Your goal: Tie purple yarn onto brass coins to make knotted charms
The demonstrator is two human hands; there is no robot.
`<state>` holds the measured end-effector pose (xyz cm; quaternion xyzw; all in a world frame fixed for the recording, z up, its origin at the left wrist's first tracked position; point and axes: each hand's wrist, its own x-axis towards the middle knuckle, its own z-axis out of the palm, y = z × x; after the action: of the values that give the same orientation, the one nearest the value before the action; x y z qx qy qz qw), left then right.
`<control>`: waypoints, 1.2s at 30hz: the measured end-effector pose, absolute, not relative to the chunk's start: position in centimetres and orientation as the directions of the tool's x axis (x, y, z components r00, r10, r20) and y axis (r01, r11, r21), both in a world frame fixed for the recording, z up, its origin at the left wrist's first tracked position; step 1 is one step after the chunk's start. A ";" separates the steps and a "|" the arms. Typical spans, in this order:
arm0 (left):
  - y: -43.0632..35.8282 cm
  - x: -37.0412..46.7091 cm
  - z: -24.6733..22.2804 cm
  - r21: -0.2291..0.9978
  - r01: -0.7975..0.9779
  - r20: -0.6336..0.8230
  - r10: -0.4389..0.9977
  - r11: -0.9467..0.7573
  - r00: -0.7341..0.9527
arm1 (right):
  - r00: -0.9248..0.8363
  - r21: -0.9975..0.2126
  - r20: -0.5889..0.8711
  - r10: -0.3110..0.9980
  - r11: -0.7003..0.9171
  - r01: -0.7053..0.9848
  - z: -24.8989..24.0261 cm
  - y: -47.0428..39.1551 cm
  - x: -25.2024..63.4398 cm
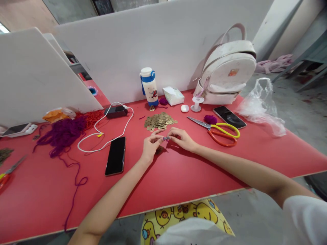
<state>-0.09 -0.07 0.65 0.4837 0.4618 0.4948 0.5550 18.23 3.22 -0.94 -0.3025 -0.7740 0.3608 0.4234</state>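
Note:
Over the middle of the red table, my left hand (151, 145) and my right hand (182, 139) meet at the fingertips. Both are pinched closed around something small, with a bit of purple showing between them; its shape is too small to make out. Just behind the fingers lies a heap of brass-coloured coin-like discs (160, 120). Under my left hand a few darker discs are partly hidden. Scissors (217, 130) with yellow and orange handles rest to the right of my right hand, beside a small purple yarn ball (210, 119).
A black phone (115, 156) and white cable (88, 150) lie left of my hands, with purple yarn (62, 134) farther left. Behind stand a bottle (149, 87), tissue pack (174, 96) and white backpack (224, 76). Another phone (230, 116) and a plastic bag (264, 107) are right.

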 end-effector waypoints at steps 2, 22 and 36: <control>-0.2 0.1 0.8 0.985 -0.154 -0.068 0.996 0.075 0.052 | -0.470 -0.785 0.444 0.763 0.584 0.206 -1.0 3.0 18.2; -0.6 0.6 0.3 0.978 0.202 0.072 0.995 -0.057 -0.066 | -0.431 -0.389 0.648 0.628 0.759 0.522 -0.6 1.9 18.1; -0.7 0.7 0.6 0.984 0.175 0.029 0.998 -0.038 0.052 | -0.294 -0.702 0.532 0.794 0.608 0.370 -0.9 2.6 18.4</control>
<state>0.75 -0.70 0.58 0.5626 0.5212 0.4497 0.4578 18.42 2.56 -0.90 -0.3779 -0.7704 0.2310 0.4586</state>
